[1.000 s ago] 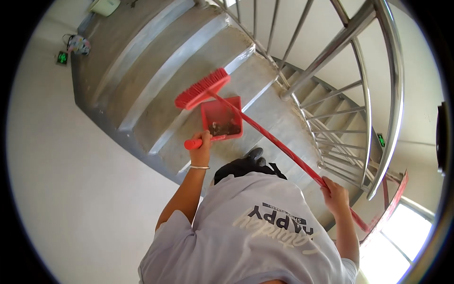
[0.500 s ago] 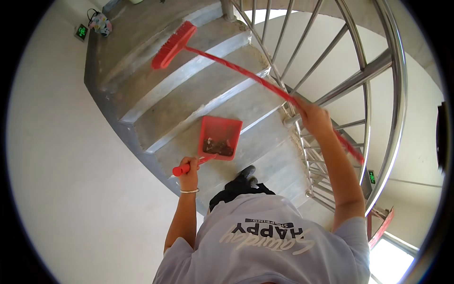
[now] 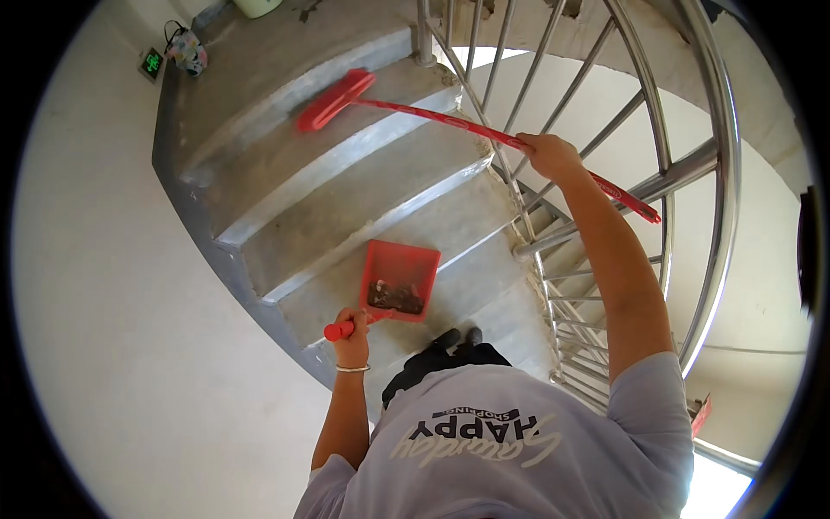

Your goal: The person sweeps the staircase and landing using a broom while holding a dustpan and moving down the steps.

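Observation:
My right hand point(image 3: 552, 158) is closed around the handle of a red broom point(image 3: 471, 126), at the right beside the railing. The broom's head point(image 3: 335, 99) is over an upper step, its bristles against or just above the surface; I cannot tell which. In my left hand point(image 3: 351, 339) is the handle of a red dustpan point(image 3: 401, 258), in front of my body over the lower steps. Dark debris point(image 3: 395, 297) with some pale bits lies in the pan near its handle end. A light bracelet is on my left wrist.
Curved grey concrete stairs point(image 3: 346, 216) rise ahead. A metal railing point(image 3: 692, 160) runs along the right, a white wall point(image 3: 130, 303) along the left. On the landing stand a patterned bag point(image 3: 186, 52) and a pale green container point(image 3: 258, 7). A green lit sign point(image 3: 151, 63) is on the wall.
The broom has swung: its head moved down and right, its handle end rose, and my right hand moved up and left. The dustpan and left hand sit slightly lower in view. My feet shifted.

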### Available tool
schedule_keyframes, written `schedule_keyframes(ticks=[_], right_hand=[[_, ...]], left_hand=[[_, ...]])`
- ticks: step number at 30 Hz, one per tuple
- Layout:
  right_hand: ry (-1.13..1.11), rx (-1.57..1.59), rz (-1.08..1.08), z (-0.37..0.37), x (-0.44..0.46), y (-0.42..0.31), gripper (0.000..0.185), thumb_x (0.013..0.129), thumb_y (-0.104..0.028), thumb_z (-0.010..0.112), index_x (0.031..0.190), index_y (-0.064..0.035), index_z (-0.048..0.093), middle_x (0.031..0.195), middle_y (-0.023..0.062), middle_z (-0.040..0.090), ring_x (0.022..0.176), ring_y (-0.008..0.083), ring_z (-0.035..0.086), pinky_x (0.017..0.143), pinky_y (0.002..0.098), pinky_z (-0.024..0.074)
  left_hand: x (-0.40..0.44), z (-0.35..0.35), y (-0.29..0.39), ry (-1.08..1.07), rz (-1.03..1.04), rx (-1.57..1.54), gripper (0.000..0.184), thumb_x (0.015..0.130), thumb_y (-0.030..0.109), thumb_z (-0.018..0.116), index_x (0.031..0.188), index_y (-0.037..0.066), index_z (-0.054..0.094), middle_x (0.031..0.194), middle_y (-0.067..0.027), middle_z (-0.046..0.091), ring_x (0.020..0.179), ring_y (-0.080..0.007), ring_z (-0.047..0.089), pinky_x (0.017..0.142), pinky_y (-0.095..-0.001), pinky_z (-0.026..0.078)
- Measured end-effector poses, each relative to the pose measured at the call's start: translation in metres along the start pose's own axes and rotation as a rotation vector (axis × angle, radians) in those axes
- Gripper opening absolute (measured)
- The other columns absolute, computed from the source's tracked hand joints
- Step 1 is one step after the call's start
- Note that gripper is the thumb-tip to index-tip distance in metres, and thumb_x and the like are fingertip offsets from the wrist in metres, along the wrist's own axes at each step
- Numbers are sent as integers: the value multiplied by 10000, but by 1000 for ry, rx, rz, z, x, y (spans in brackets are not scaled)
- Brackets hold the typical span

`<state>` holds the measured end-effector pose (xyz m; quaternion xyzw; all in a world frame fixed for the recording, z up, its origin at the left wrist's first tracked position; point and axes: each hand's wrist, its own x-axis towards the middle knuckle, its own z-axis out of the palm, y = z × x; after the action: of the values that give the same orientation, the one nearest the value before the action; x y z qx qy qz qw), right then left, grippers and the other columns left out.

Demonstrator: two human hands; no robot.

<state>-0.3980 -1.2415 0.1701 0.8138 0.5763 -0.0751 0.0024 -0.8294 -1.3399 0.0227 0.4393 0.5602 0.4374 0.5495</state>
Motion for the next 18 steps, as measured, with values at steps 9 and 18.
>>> schedule_keyframes(ticks=[9,18], right_hand=[[-36,45,101,6,-1,38,309,906,-299,375,1162,-239,538,1003,79,623,961,272,582,824,403,460],[-27,118,60,-23,-56,92,307,899,-271,396,1146,-179,553,980,120,625,921,303,586,804,400,457]], left_hand=[[-12,8,-7,70,5,46,139,826,144,562,741,34,553,762,-54,610,683,-115,594,562,-222,491],[-21,20,-11,170,28,32,139,818,115,586,729,13,557,703,-56,607,636,-114,576,553,-220,455]])
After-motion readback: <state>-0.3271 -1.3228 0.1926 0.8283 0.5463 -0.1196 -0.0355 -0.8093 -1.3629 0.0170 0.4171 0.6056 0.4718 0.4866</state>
